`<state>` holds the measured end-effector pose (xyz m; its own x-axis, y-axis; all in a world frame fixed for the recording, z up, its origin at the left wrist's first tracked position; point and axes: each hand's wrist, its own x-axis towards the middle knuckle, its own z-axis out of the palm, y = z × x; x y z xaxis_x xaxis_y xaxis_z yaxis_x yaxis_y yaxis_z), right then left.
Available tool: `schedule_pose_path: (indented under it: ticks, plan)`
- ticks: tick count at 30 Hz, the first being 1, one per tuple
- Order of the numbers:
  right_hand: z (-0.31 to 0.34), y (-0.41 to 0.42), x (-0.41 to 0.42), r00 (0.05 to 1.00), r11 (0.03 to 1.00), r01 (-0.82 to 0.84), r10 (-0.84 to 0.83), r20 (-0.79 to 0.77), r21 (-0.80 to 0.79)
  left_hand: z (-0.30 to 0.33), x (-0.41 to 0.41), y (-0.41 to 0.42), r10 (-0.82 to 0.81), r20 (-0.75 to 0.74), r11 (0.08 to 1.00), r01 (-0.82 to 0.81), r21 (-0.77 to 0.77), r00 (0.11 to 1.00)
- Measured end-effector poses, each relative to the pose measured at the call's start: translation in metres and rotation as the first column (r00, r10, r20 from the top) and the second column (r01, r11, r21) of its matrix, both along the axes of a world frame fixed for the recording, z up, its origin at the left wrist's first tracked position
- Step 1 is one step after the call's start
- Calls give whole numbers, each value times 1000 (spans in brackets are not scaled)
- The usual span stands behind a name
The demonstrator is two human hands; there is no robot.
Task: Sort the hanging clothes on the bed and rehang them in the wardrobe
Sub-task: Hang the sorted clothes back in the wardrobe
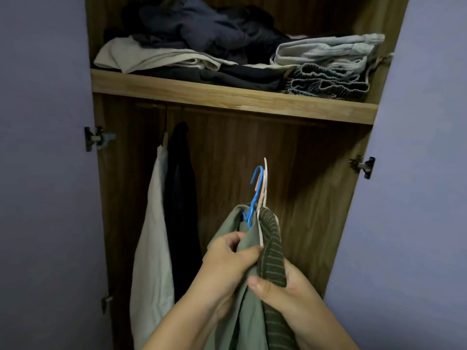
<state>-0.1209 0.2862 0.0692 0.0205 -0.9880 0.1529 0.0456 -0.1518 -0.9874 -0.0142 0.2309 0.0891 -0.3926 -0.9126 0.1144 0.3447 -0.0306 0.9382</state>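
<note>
Head camera, close, faces forward into open wardrobe (pixel 227 97), tilted slightly down.

left hand (pixel 228 256) gripping, right hand (pixel 283 286) gripping

I take the wooden shelf (pixel 227 97) as my mark. Under it, at the left end, a cream garment (pixel 151 248) and a black garment (pixel 180 210) hang side by side and fill that part. From them rightward, below the shelf, I see bare back panel (pixel 290 185) to the right side wall. On top of the shelf, folded clothes (pixel 227 56) pile from end to end. Both doors (pixel 417 173) stand swung open beside it.
</note>
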Motion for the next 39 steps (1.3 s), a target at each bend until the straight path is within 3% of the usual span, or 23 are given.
schedule_pose_path:
  ticks: [7,13,20,30,39]
  plan:
    - [5,-70,-9,954,997,-73,63,293,25,10,-7,-67,25,-53,997,-29,-76,998]
    - [11,-144,-43,983,992,8,-31,180,123,24,-27,-139,173,42,974,-165,-155,984]
    - [23,-233,-87,986,993,-76,61,153,94,45,-45,-242,401,144,899,-357,-254,905]
    - [38,-314,-101,996,997,-46,41,81,59,81,-56,-371,538,86,818,-495,-294,839]
    - [44,-347,-106,996,997,62,-65,56,48,104,-67,-473,577,17,809,-569,-145,816]
